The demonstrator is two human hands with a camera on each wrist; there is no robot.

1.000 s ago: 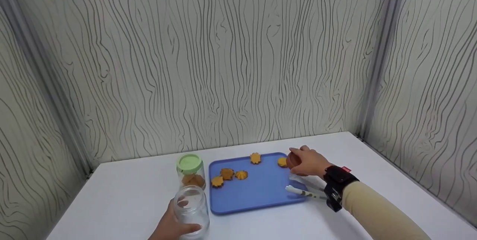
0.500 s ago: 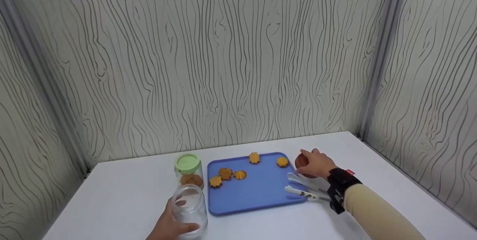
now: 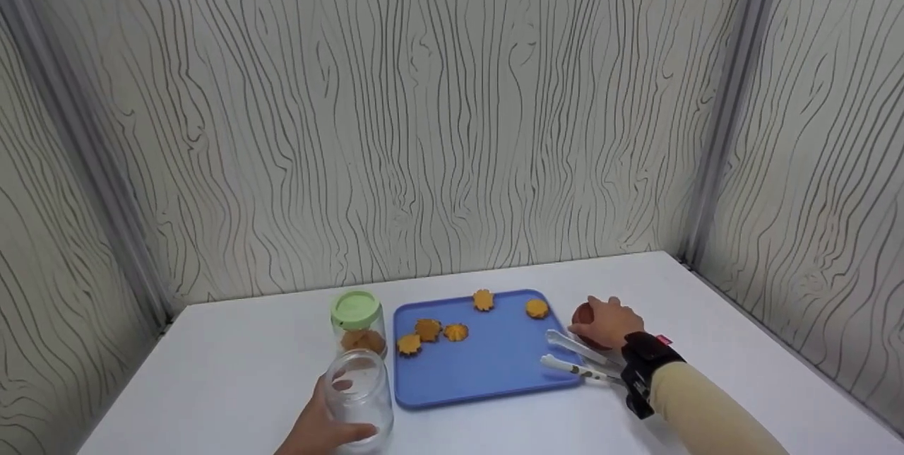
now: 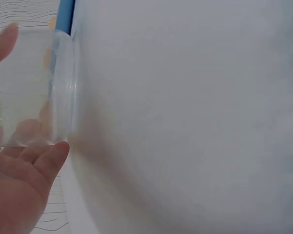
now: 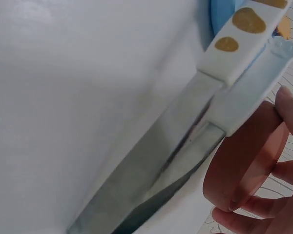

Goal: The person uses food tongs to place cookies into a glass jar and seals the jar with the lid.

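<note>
At the near left, a clear open-topped jar (image 3: 361, 395) is gripped by the left hand (image 3: 312, 425), with the thumb and fingers curled around opposite sides. The jar is held with its mouth upward; whether its base touches the white surface (image 3: 226, 377) cannot be told for certain.

At the near right, a tan sleeve (image 3: 713, 409) and a black wrist strap (image 3: 647, 356) are seen. The tongs (image 3: 565, 365) are laid partly beneath that wrist, with their white tips spread over the right edge of the blue tray (image 3: 487, 367). One white tip is marked with brown-gold spots.

Just beyond the tongs, to the right of the tray, a reddish-brown lid (image 5: 244, 153) is pinched at its rim between the thumb and fingers of the right hand (image 3: 611, 324).

On the tray, golden-brown cookies (image 3: 409, 345) are scattered, mostly toward the left and far sides. Left of the tray, a second jar (image 3: 338, 334) is stood upright, capped with a green lid (image 3: 356, 308) and partly filled with brown pieces (image 3: 362, 340).

Behind everything, the surface is bordered by a wood-grain-patterned wall (image 3: 452, 123).
</note>
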